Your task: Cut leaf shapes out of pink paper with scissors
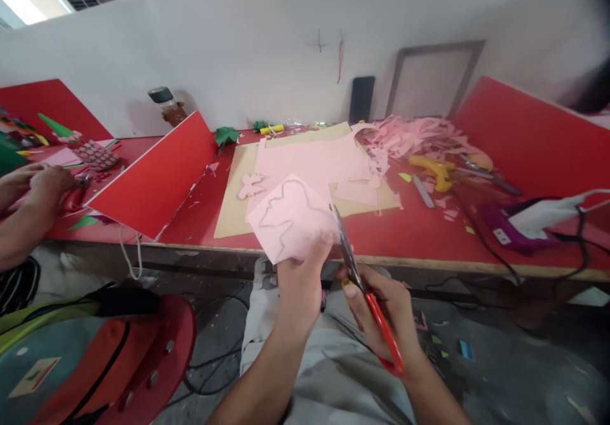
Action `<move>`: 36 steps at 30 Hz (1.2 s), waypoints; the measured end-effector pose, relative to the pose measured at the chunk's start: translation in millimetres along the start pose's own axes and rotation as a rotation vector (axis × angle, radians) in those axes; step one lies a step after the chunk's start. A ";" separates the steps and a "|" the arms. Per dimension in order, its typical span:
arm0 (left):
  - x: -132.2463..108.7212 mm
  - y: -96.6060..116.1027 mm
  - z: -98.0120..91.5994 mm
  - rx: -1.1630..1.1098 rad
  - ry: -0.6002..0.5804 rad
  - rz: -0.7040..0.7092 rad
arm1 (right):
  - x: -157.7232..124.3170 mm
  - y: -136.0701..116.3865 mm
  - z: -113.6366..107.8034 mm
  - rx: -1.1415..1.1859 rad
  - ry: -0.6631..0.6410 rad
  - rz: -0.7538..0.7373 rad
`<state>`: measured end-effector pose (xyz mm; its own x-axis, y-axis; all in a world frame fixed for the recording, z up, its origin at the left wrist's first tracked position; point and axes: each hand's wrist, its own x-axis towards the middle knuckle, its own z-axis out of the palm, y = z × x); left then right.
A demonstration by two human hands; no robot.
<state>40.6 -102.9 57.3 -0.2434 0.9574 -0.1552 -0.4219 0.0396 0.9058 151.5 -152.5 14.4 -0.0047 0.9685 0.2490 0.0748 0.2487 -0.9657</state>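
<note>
A piece of pink paper point(288, 212) with a pencilled, lobed outline is pinched in my left hand point(305, 260), thumb on top. My right hand point(381, 307) grips scissors point(352, 266) with red handles, their blades pointing up beside the paper's right edge. Whether the blades touch the paper I cannot tell. Behind the held piece, larger pink sheets point(309, 158) lie on a cream board point(233, 202). A small cut-out pink shape point(251, 185) rests on the board's left part.
Pink paper strips point(414, 136) heap at the back right, near a yellow glue gun point(433, 171) and a purple power strip point(509, 231). Red dividers point(157, 177) stand on both sides. At far left, another person's hands point(47, 187) work on the red table point(203, 218).
</note>
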 end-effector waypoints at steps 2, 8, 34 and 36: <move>1.3 -0.4 -0.5 -0.007 -0.027 0.021 | 0.3 -0.7 -2.0 -0.032 0.004 -0.008; 5.5 2.2 -3.1 0.011 0.016 0.052 | -0.7 -2.0 -5.0 -0.113 0.030 -0.052; 13.7 8.7 -4.6 -0.022 0.043 0.127 | -3.5 9.9 -13.8 -0.064 -0.099 0.021; 14.9 11.0 -4.3 -0.027 0.042 0.111 | -3.0 9.5 -15.5 0.095 -0.178 0.099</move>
<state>28.6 -89.5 63.2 -0.3260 0.9427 -0.0709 -0.4133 -0.0747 0.9075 167.6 -153.2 5.7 -0.1785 0.9733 0.1440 -0.0108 0.1444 -0.9895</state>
